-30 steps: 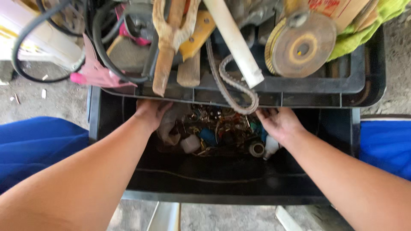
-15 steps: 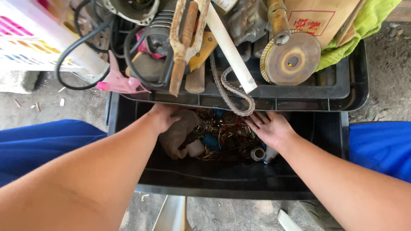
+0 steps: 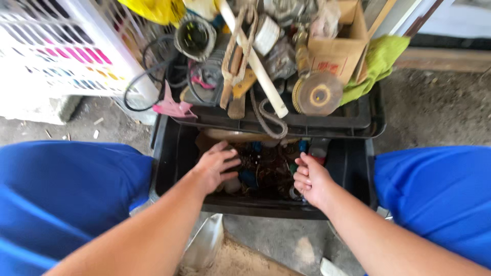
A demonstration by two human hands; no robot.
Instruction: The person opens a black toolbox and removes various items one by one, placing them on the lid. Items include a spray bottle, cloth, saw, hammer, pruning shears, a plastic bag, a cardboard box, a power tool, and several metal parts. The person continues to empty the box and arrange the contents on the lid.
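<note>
Left hand (image 3: pixel 217 166) lay spread, empty, on small metal parts (image 3: pixel 268 166) in black plastic bin (image 3: pixel 174 153); right hand (image 3: pixel 309 179) beside it, curled, contents unclear. Best sifted slowly.

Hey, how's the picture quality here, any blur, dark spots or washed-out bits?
Head view: daylight is even, the white basket top left nearly washes out; the lower black bin is shadowed, its small parts hard to tell apart; left hand and right hand are slightly soft; edges bend from the wide lens.

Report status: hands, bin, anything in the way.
Left hand spread on small parts in black bin. Right hand curled, contents unclear. Tool tray overhangs bin's rear.
</note>
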